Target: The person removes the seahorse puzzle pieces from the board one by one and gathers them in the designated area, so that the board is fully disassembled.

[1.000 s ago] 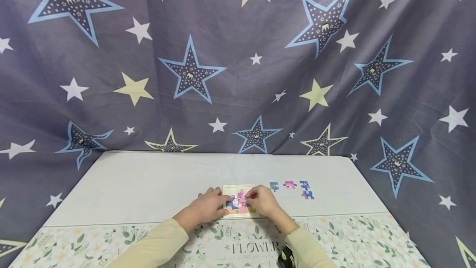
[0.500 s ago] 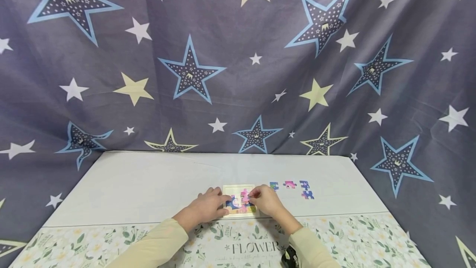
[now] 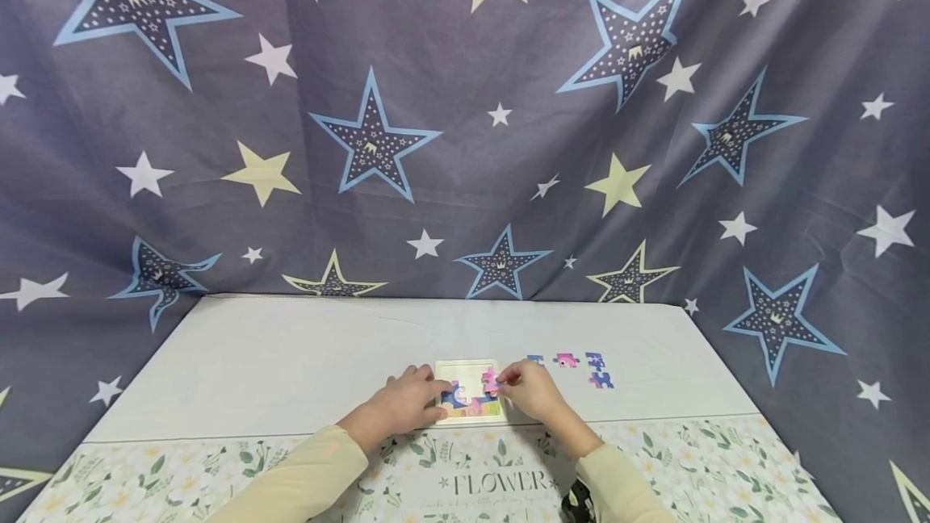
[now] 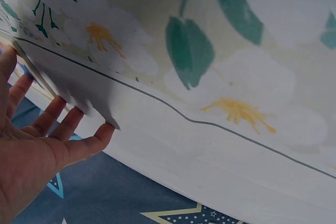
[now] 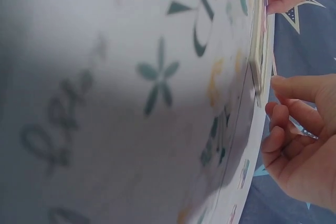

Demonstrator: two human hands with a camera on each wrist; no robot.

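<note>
A small cream puzzle tray (image 3: pixel 467 363) lies near the front of the white table surface, with joined jigsaw pieces (image 3: pixel 475 408) across its lower part and left side. My left hand (image 3: pixel 407 403) rests at the tray's left side, its index finger reaching over the rim and the others spread; in the left wrist view the fingertips are right at the tray edge (image 4: pixel 41 76). Thumb and index finger of my right hand (image 3: pixel 536 391) pinch a pink puzzle piece (image 3: pixel 489 381) over the tray's right part. In the right wrist view the other fingers of that hand (image 5: pixel 307 140) are curled.
Beyond and right of the tray lie several loose pieces: a pink one (image 3: pixel 566 360), two blue ones near each other (image 3: pixel 601 380), and one partly behind the right hand (image 3: pixel 535 359). A floral cloth strip (image 3: pixel 407 466) runs along the front; a star-patterned curtain (image 3: pixel 450 144) hangs behind.
My right hand has moved rightward with the pink puzzle piece, from the tray's middle to its right side. The left hand and the tray have stayed in place.
</note>
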